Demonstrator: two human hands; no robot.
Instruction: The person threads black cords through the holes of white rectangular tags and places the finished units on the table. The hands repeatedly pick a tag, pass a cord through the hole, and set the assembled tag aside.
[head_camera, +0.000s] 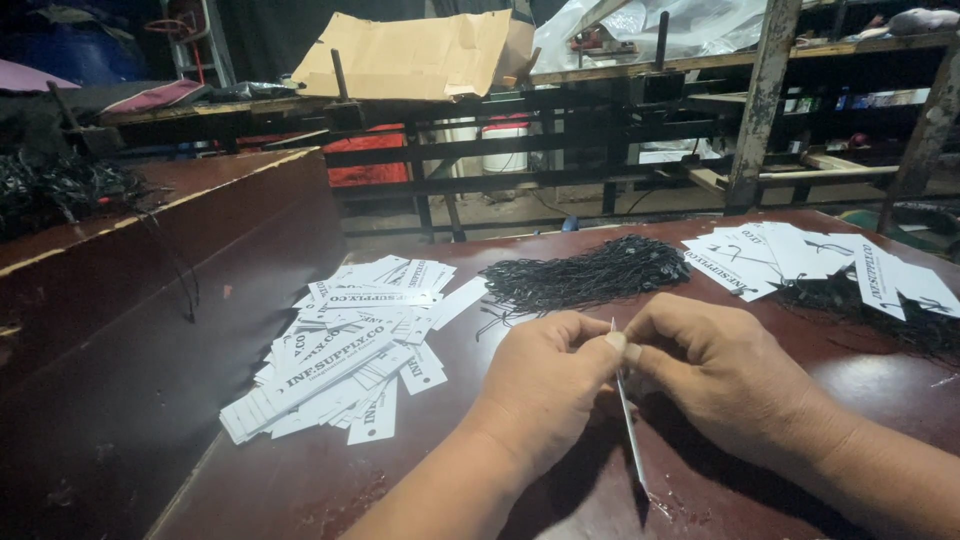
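Pinching white tag (630, 425) edge-on between left hand (545, 385) and right hand (725, 375), fingertips pressed together at its top for fine grip. Black string bundle (585, 275) lying just beyond tag, tag pile (345, 350) left of it, both within reach on tabletop (420, 470).

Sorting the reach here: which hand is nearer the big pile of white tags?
Left. The left hand sits just right of the pile of white tags; the right hand lies farther right, beyond it.
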